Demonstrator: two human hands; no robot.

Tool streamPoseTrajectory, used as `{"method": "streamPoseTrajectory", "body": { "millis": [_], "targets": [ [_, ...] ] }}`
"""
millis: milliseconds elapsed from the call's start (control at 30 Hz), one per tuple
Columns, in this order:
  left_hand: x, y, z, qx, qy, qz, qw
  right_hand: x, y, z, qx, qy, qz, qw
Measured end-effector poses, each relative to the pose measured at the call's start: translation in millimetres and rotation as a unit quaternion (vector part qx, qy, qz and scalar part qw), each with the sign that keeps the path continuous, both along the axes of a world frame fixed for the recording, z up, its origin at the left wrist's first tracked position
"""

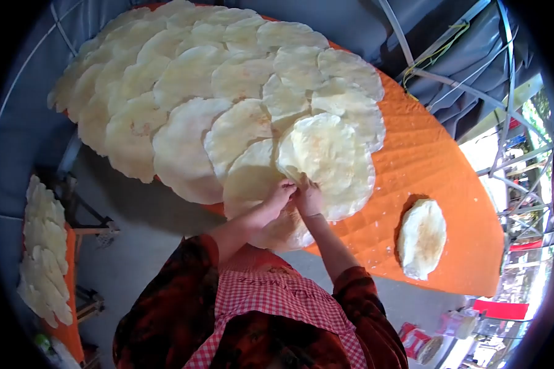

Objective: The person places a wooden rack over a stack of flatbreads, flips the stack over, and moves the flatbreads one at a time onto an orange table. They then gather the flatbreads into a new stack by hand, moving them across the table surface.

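Near the frame's centre, the left hand [281,195] and right hand [309,198] pinch a thin round sheet [320,146]; overlapping sheets [188,74] fill the table's [425,160] upper left.

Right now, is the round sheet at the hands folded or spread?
Mostly spread: the round sheet lies broad over other sheets; left hand and right hand hide part of its near edge.

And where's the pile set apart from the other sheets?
In the head view, the pile lies at right on the orange table, near its lower edge, to the right of the right hand and sheets.
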State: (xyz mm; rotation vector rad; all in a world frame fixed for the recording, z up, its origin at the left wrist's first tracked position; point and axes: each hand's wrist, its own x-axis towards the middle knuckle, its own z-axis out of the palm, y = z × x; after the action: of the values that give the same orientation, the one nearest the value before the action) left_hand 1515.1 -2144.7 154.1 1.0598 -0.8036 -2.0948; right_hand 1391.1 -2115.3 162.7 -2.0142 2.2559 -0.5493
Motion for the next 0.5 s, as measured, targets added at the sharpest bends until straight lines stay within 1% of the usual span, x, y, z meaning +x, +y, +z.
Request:
{"method": "streamPoseTrajectory", "body": {
  "millis": [33,67,100,133,167,233,267,333,367,400,433,500],
  "targets": [
    [12,4,4,-0.134,-0.091,0.054,0.985,-4,0,-3,-0.008,0.012,-0.010,1.000],
    [30,12,10,-0.263,-0.177,0.103,0.943,-16,-3,-9,0.016,0.028,-0.014,0.999],
    [50,21,14,-0.386,-0.256,0.144,0.875,-30,-9,-15,0.042,0.046,-0.018,0.998],
    [77,30,18,-0.401,-0.291,0.196,0.846,-38,-15,6,0.029,0.015,-0.021,0.999],
    [105,38,19,-0.415,-0.322,0.245,0.815,-41,-16,45,0.017,-0.012,-0.028,0.999],
    [144,55,3,-0.246,-0.340,0.205,0.884,-35,-8,108,-0.041,0.051,-0.016,0.998],
    [158,61,-6,-0.155,-0.344,0.188,0.907,-22,2,119,-0.060,0.040,0.001,0.997],
    [173,55,-26,-0.167,-0.284,0.179,0.927,16,41,130,-0.101,0.024,0.027,0.994],
    [176,51,-30,-0.171,-0.249,0.172,0.938,43,60,117,-0.049,0.040,0.014,0.998],
    [174,48,-24,-0.146,-0.251,0.199,0.936,68,72,99,-0.074,0.063,0.055,0.994],
    [177,49,-25,-0.150,-0.281,0.135,0.938,93,79,84,-0.026,0.032,0.061,0.997],
    [190,36,-31,-0.175,-0.340,0.009,0.924,132,79,55,0.059,0.005,0.010,0.998]
  ]
}}
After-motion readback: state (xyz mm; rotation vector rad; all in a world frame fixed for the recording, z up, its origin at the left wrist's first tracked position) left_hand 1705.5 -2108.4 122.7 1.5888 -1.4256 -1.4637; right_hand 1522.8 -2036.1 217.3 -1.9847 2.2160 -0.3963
